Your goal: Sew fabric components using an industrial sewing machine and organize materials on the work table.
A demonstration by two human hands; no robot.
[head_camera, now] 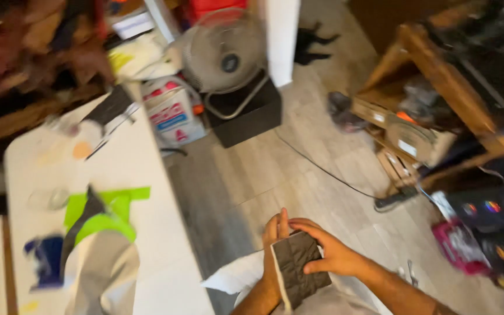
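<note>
While I watch from above, my left hand (273, 245) and right hand (328, 252) both grip a dark quilted fabric piece (298, 269), held over the floor (275, 169) beside the white surface (141, 175).

A dark grey quilted fabric piece (298, 267) with white edging; lime-green sheets (115, 201) on the white worktop (141, 169); a pale grey plank floor (298, 151).

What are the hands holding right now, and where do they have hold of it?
A dark quilted fabric piece: left hand behind its left edge, right hand pressing its right side.
</note>
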